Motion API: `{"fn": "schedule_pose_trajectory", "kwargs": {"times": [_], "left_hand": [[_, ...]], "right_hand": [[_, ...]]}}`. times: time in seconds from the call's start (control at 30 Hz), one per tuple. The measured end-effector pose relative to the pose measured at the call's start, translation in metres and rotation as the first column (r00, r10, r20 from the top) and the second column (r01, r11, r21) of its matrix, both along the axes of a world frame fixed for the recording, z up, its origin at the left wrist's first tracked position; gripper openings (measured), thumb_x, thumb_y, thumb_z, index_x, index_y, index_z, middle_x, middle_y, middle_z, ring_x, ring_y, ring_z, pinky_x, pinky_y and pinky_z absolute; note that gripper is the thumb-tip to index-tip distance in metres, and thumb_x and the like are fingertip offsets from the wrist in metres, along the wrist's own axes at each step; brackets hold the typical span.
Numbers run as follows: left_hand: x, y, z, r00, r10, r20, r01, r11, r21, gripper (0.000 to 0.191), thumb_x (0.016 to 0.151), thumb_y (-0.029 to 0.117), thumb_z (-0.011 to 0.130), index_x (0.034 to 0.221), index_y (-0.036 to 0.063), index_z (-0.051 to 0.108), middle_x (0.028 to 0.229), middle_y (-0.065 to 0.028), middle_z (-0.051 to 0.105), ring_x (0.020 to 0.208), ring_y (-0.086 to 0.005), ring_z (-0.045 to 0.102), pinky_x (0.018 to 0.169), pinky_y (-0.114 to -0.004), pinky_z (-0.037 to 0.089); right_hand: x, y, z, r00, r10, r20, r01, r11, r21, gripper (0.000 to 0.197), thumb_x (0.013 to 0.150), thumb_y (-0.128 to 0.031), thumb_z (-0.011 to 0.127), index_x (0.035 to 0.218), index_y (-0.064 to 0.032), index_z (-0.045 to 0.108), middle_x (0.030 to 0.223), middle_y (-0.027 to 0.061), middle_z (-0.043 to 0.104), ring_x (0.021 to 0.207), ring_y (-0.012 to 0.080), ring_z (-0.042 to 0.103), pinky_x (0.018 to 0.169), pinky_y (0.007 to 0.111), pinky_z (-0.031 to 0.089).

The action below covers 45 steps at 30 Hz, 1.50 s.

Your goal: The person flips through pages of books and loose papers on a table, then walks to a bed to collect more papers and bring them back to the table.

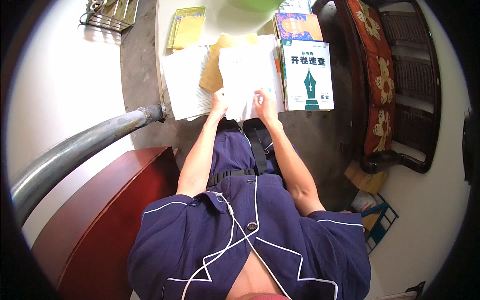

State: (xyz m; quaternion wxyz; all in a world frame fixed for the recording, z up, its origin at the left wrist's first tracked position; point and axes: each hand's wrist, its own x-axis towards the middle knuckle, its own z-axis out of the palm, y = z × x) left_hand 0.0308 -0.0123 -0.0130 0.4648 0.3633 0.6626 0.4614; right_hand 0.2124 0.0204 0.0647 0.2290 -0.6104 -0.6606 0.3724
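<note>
A stack of white paper sheets [245, 63] lies before me at the near edge of the table. My left hand [220, 102] grips its lower left edge. Fingers curled, my right hand [267, 104] pinches the sheets near their lower right part. Partly under this stack is a brown paper sheet or envelope [212, 73]. To the left spreads a pile of printed pages [187, 84], overhanging the table's near edge. On the right, a white book with a green pen-nib cover [308, 77] tops a stack of books.
At the back are yellow booklets [189, 32], a purple and orange book [299, 26] and a green object [258, 4]. A metal pipe [123, 122] and red wooden furniture [123, 187] stand left. A dark wooden bench [407, 84] with red cushions [380, 82] is right.
</note>
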Motion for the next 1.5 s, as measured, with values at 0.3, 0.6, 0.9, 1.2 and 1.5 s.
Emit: {"fn": "schedule_pose_trajectory", "kwargs": {"times": [0.3,0.6,0.9,1.2,1.5], "left_hand": [[-0.037,-0.016,-0.016,0.945,0.047,0.323,0.002,0.989,-0.150,0.013,0.076,-0.003,0.051,0.081,0.0050,0.060,0.070,0.0042,0.053,0.061,-0.0053,0.050,0.054,-0.021,0.042],[-0.039,-0.015,0.005,0.998,0.000,-0.063,-0.004,0.998,-0.059,0.014,0.085,0.007,0.049,0.076,0.0030,0.059,0.064,0.0061,0.049,0.057,-0.0032,0.042,0.050,-0.023,0.034],[-0.068,-0.031,0.012,0.913,0.359,-0.197,-0.370,0.929,-0.021,0.025,0.091,0.017,0.049,0.082,-0.0038,0.059,0.057,-0.0031,0.052,0.053,-0.0118,0.045,0.052,-0.032,0.038],[-0.084,-0.040,0.025,0.739,0.563,0.370,-0.557,0.819,-0.134,0.024,0.097,0.017,0.048,0.090,-0.0015,0.062,0.082,-0.0070,0.063,0.068,-0.0127,0.057,0.061,-0.025,0.046],[-0.083,-0.029,0.048,0.678,0.577,0.455,-0.579,0.801,-0.152,0.023,0.097,0.013,0.046,0.081,0.0008,0.059,0.072,-0.0030,0.056,0.063,-0.0128,0.056,0.063,-0.025,0.048]], "right_hand": [[0.032,0.013,-0.012,0.966,-0.213,0.147,0.179,0.960,0.217,0.041,0.081,-0.013,0.066,0.118,-0.0010,0.053,0.099,0.0197,0.062,0.093,0.0332,0.060,0.083,0.040,0.047],[0.027,0.018,-0.007,0.946,-0.324,0.005,0.324,0.945,-0.051,0.015,0.087,-0.011,0.058,0.097,-0.0001,0.055,0.085,0.0175,0.066,0.079,0.0313,0.065,0.072,0.039,0.050],[0.041,0.022,-0.003,0.903,-0.420,0.094,0.425,0.904,-0.051,0.014,0.090,-0.011,0.053,0.103,-0.0059,0.052,0.083,0.0210,0.065,0.080,0.0347,0.065,0.070,0.042,0.047],[0.048,0.020,-0.004,0.868,-0.493,0.057,0.497,0.865,-0.069,0.015,0.091,-0.013,0.053,0.103,-0.0043,0.053,0.075,0.0179,0.065,0.069,0.0280,0.063,0.065,0.040,0.047],[0.066,0.018,-0.023,0.857,-0.515,-0.022,0.512,0.855,-0.081,0.019,0.089,-0.014,0.055,0.106,-0.0051,0.054,0.079,0.0178,0.066,0.072,0.0249,0.063,0.068,0.037,0.048]]}}
